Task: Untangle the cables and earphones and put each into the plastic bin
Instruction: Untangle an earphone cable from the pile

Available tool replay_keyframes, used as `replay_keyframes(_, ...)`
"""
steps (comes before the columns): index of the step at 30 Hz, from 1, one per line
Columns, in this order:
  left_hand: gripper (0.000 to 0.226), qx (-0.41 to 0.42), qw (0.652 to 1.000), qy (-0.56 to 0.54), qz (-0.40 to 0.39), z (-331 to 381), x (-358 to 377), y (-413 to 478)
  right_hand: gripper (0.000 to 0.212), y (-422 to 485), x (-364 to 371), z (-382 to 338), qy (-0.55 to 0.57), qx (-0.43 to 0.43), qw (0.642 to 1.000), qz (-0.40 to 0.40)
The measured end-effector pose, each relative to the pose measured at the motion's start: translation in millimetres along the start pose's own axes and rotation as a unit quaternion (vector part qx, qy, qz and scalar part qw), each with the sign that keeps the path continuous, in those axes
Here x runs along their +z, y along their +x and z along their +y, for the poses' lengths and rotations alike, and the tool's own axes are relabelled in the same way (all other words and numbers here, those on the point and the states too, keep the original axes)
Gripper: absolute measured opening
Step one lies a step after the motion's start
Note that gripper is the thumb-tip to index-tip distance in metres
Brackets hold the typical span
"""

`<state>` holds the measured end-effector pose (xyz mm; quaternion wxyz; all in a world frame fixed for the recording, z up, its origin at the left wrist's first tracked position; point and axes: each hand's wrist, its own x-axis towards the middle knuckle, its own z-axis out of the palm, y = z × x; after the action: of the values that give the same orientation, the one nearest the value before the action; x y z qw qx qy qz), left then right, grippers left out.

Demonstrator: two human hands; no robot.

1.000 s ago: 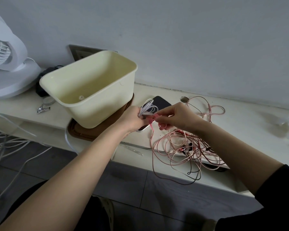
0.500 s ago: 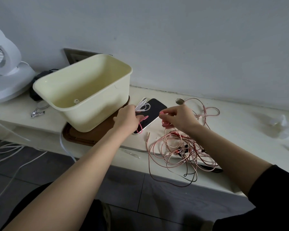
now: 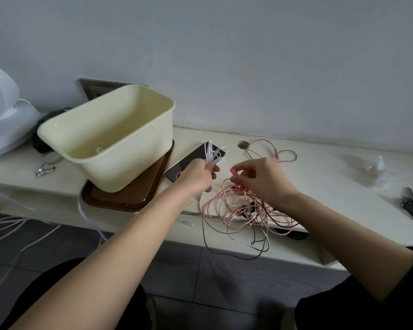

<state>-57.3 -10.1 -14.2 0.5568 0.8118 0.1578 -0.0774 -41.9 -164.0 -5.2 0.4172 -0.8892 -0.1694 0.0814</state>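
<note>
Grips a gathered bunch of white earphones (image 3: 212,152) in the left hand (image 3: 197,173), raised just above the phone (image 3: 188,163) and beside the pink tangle (image 3: 243,210), apparently to hold it out of the snarl. Pinches a pink plug (image 3: 234,173) between thumb and forefinger of the right hand (image 3: 260,177), probably to trace that end out of the tangle sprawled on the ledge (image 3: 320,163) below. Leaves the plastic bin (image 3: 105,160) just left on a brown tray (image 3: 129,198), no cable visible inside, handy for a short drop.

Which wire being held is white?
The little looped bundle gripped by the left hand, over the phone. The others are pink or dark, in the tangle the right hand pinches.
</note>
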Motion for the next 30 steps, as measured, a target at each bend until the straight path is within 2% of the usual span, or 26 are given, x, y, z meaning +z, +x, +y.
replay_keyframes(5, 0.028, -0.049, 0.997, -0.033, -0.058, 5, 12, -23, 0.013, -17, 1, -3, -0.077, -0.053, 0.996, -0.012)
replay_keyframes(11, 0.026, -0.043, 0.987, -0.095, -0.122, 10, 16, -44, 0.012, -32, -2, -6, -0.073, -0.071, 0.995, -0.007)
replay_keyframes(15, 0.034, -0.037, 0.979, -0.151, -0.133, 8, 15, -48, 0.011, -35, -6, -10, 0.011, -0.057, 0.998, 0.002)
replay_keyframes(19, 0.029, -0.036, 0.969, -0.22, -0.111, 13, 14, -51, 0.012, -33, -12, -13, 0.171, -0.002, 0.985, -0.009)
replay_keyframes(22, 0.027, -0.018, 0.984, -0.156, -0.087, 12, 11, -50, 0.008, -32, -13, -14, 0.21, 0.018, 0.978, -0.005)
replay_keyframes(25, 0.031, 0.001, 0.999, -0.012, -0.043, 7, 10, -47, 0.01, -30, -15, -13, 0.218, 0.044, 0.974, 0.036)
replay_keyframes(27, 0.031, 0.007, 1.0, 0.005, -0.018, 5, 11, -44, 0.015, -30, -16, -12, 0.169, 0.047, 0.984, 0.038)
replay_keyframes(30, 0.028, 0.017, 1.0, -0.016, 0.02, 7, 11, -41, 0.014, -34, -13, -10, -0.006, 0.026, 0.999, -0.047)
